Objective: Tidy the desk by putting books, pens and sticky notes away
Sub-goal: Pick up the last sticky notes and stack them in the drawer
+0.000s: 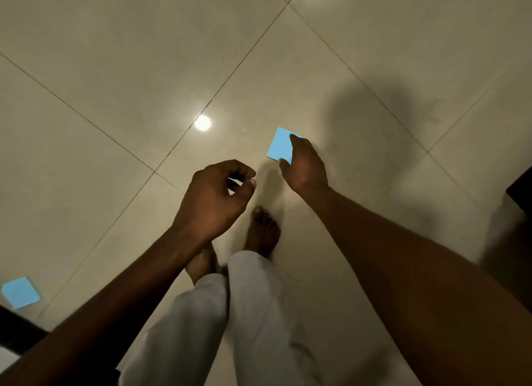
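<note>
With your right hand [305,167] pinching the blue sticky notes [279,147] by one edge and your left hand [213,201] curled empty beside it, a loose pinch may drop them onto the floor [115,69].

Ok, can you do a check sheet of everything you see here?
Surface: glossy beige tiled floor with a lamp reflection; no desk top in view.
Job's things: blue sticky note held above the floor; second blue sticky note lying at the lower left.
Clutter: nothing seen.
Hands: right hand pinches the blue sticky note; left hand curled, nothing seen in it.
Cables: nothing seen.
Surroundings: bare feet, light trousers, dark furniture at the side edges.
</note>
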Motion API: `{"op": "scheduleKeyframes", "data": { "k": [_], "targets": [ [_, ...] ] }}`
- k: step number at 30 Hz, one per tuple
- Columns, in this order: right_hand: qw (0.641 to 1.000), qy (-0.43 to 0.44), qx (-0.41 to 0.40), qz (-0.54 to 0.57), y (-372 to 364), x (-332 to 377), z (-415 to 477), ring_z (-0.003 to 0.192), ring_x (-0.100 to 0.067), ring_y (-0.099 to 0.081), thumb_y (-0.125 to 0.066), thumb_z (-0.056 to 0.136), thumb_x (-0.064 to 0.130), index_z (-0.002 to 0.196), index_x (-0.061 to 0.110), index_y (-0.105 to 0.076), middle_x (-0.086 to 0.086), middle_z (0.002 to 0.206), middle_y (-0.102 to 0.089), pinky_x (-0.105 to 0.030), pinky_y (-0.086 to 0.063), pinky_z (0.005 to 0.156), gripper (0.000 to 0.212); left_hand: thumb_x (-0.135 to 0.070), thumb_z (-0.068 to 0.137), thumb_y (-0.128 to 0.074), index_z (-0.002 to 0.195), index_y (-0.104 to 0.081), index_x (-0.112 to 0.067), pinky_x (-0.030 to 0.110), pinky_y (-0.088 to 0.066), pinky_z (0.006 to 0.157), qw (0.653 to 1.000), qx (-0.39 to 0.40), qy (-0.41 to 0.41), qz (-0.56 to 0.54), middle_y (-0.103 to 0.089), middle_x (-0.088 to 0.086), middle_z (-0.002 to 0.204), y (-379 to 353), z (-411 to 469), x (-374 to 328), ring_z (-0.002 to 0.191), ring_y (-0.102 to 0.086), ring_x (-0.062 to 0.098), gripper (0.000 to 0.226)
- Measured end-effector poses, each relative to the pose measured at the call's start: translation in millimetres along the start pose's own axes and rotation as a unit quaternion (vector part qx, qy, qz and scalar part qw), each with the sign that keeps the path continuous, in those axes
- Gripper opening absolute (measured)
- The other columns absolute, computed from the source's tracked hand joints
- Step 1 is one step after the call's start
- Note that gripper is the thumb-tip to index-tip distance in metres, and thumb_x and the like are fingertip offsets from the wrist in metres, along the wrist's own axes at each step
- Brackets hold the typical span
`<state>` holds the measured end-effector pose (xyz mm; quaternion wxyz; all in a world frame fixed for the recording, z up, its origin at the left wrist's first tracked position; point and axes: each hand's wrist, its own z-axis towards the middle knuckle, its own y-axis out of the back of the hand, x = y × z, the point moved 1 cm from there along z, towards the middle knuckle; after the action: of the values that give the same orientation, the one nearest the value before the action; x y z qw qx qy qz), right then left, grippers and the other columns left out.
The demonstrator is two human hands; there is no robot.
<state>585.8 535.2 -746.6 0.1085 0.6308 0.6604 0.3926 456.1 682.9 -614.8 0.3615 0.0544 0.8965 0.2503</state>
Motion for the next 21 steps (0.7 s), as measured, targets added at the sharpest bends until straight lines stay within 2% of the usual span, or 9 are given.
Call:
{"op": "scheduleKeyframes", "data": {
  "k": [3,6,8,10,13,17,21],
  "targets": [
    [0.999,0.027,0.005,-0.041,-26.9,-19.1,39.2,0.146,-0.025,-0.040,-0.063,0.098,0.026,0.159,0.012,-0.027,-0.007,0.161,-0.036,-0.038,-0.040,0.112,0.072,-0.033,0.091,-0.067,0.095,-0.073,-0.032,-0.002,-0.040,0.063,1.000,0.006,-0.010,0.013,-0.069,-0.025,0.089,-21.8,25.6,25.3,0.086,-0.062,-0.012,0.007],
    [0.995,0.040,-0.003,-0.087,-44.8,-35.2,67.2,0.152,-0.022,-0.029,-0.067,0.096,0.028,0.162,0.012,-0.020,-0.006,0.166,-0.027,-0.038,-0.037,0.116,0.082,-0.034,0.091,-0.066,0.095,-0.073,-0.031,-0.003,-0.039,0.063,0.999,0.014,-0.016,0.026,-0.069,-0.025,0.089,-35.1,46.0,44.0,0.086,-0.062,-0.012,0.008],
    [0.992,0.039,-0.011,-0.121,-54.1,-42.9,81.1,0.153,-0.024,-0.026,-0.071,0.093,0.030,0.161,0.011,-0.019,-0.006,0.164,-0.029,-0.040,-0.041,0.113,0.088,-0.034,0.091,-0.066,0.096,-0.073,-0.031,-0.003,-0.038,0.063,0.999,0.016,-0.013,0.031,-0.070,-0.022,0.091,-42.0,57.0,55.5,0.085,-0.063,-0.010,0.009],
    [0.982,0.046,-0.018,-0.181,-63.7,-47.6,87.5,0.149,-0.028,-0.032,-0.076,0.088,0.031,0.158,0.010,-0.023,-0.009,0.158,-0.035,-0.042,-0.046,0.106,0.091,-0.034,0.090,-0.067,0.096,-0.073,-0.031,-0.004,-0.037,0.062,0.999,0.015,-0.009,0.036,-0.070,-0.023,0.090,-46.9,63.0,64.8,0.086,-0.063,-0.010,0.009],
    [0.965,0.056,-0.048,-0.252,-73.7,-55.5,91.2,0.133,-0.031,-0.045,-0.081,0.080,0.029,0.150,0.011,-0.033,-0.011,0.145,-0.042,-0.042,-0.050,0.094,0.087,-0.034,0.091,-0.067,0.096,-0.074,-0.031,-0.003,-0.037,0.062,0.999,0.021,-0.007,0.038,-0.069,-0.024,0.089,-53.3,67.2,73.9,0.085,-0.063,-0.011,0.008],
    [0.962,0.038,-0.078,-0.258,-73.8,-57.9,94.4,0.114,-0.031,-0.052,-0.088,0.068,0.036,0.134,0.012,-0.046,-0.010,0.127,-0.050,-0.043,-0.048,0.087,0.081,-0.035,0.091,-0.067,0.097,-0.073,-0.031,-0.003,-0.037,0.062,0.999,0.024,-0.003,0.041,-0.071,-0.021,0.092,-53.1,65.9,78.8,0.084,-0.063,-0.008,0.010],
    [0.985,-0.019,-0.047,-0.168,-75.5,-55.0,89.7,0.121,-0.030,-0.048,-0.080,0.079,0.034,0.130,0.018,-0.056,-0.008,0.129,-0.049,-0.043,-0.046,0.092,0.059,-0.035,0.091,-0.067,0.097,-0.073,-0.032,-0.004,-0.038,0.062,0.999,0.016,0.008,0.031,-0.069,-0.024,0.089,-42.2,56.3,76.2,0.084,-0.063,-0.009,0.010]
  ]
}}
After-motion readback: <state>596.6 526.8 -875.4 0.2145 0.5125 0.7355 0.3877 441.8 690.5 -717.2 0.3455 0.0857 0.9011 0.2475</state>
